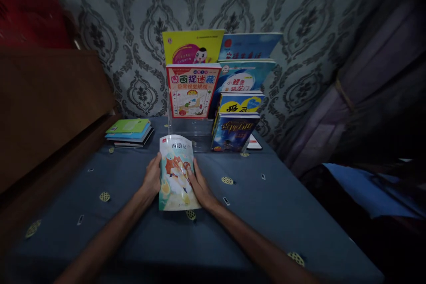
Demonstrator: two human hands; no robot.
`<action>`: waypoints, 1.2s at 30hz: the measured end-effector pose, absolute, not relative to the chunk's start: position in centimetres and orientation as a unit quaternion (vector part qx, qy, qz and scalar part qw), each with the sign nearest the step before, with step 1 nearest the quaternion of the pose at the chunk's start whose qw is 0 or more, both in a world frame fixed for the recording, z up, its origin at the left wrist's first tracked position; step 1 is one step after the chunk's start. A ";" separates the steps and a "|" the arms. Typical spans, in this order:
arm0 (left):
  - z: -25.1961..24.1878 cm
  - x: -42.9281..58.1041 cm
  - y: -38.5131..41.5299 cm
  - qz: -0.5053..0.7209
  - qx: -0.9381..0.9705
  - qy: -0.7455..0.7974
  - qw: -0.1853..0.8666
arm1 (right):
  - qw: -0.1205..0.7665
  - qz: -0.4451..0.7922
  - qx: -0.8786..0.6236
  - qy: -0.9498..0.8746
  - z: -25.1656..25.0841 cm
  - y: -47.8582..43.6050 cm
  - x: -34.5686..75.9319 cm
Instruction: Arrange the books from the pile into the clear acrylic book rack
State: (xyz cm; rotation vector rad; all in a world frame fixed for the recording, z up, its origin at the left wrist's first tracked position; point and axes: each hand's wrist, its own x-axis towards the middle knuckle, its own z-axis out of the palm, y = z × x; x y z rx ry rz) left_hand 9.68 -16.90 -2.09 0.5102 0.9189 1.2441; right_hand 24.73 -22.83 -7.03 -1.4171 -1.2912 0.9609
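Observation:
I hold a thin picture book (176, 173) with a pale green and white cover in front of me, just above the blue cloth. My left hand (152, 177) grips its left edge, fingers curled round it. My right hand (199, 185) grips the right edge, thumb lying across the cover. The book's top points toward a clear tiered display stand (191, 131) that carries several children's books, with a red and white one (192, 91) straight ahead and a dark blue one (234, 132) on the lowest right step.
A small stack of flat books (130, 132) with a green one on top lies at the back left of the blue-covered table (273, 213). Brown wooden furniture (46, 106) borders the left side. A patterned wall rises behind; a dark curtain hangs at right.

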 end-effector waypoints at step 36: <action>-3.7 5.3 -15.7 0.290 0.571 0.547 0.539 | 0.569 0.416 -0.551 -0.446 -7.8 -21.2 28.5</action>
